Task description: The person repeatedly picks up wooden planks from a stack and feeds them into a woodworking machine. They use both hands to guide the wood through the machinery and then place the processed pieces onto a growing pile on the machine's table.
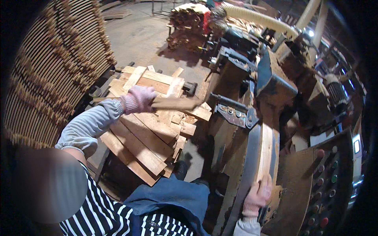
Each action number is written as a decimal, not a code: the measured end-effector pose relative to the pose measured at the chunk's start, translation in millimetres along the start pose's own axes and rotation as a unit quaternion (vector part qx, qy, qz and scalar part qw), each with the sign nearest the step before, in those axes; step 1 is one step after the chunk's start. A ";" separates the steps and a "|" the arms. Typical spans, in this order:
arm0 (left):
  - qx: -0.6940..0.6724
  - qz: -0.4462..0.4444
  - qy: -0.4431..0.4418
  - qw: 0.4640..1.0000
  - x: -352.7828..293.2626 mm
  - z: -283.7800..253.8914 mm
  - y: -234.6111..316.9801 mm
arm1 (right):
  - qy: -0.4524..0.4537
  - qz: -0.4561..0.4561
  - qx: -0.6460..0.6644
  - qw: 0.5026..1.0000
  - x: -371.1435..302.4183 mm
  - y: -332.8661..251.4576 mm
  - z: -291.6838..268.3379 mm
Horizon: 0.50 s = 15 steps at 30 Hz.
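Note:
My left hand [139,99], in a pale pink knit glove, is closed round the end of a wooden board [175,104]. This board is blurred and held above a stack of planks [138,145]. On the right, a long pale board [265,151] lies in the metal channel of a woodworking machine [240,114]. Its far end disappears under a blue metal hood [273,76]. My right hand [258,194], gloved alike, rests on the near end of that board with its fingers stretched forward along it.
Tall layered stacks of wooden strips [59,74] rise at the left. A panel with coloured buttons [325,188] stands at the lower right. Farther back are a bundled wood pile [189,27] and a cream ribbed hose [260,19]. Concrete floor [134,35] shows beyond the planks.

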<state>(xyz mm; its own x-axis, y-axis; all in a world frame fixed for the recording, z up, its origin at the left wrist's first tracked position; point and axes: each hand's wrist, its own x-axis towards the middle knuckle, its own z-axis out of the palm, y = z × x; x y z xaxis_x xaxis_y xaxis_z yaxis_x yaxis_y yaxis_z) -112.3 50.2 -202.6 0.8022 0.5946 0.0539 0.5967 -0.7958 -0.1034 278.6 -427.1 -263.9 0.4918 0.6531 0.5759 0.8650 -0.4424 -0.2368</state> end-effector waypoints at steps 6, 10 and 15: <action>-0.539 -0.093 0.148 0.824 17.8 -122.4 95.8 | -0.097 0.040 0.133 0.985 63.5 -56.8 8.3; -0.805 -0.144 0.170 0.550 18.5 -116.0 215.3 | -0.194 -0.063 0.286 0.936 27.1 -122.8 -37.3; -0.882 -0.202 0.125 0.407 26.5 -18.5 360.8 | -0.233 0.008 -0.081 0.969 -59.0 -130.1 -134.6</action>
<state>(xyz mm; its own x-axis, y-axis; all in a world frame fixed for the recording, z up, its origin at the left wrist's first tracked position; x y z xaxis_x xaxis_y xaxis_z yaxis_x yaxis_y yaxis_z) 124.6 -223.2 -220.2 0.4776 0.8628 -0.1659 -0.4103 0.3860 0.8263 123.6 -490.8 -161.8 0.5303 0.8348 0.1478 0.8478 -0.5218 -0.0947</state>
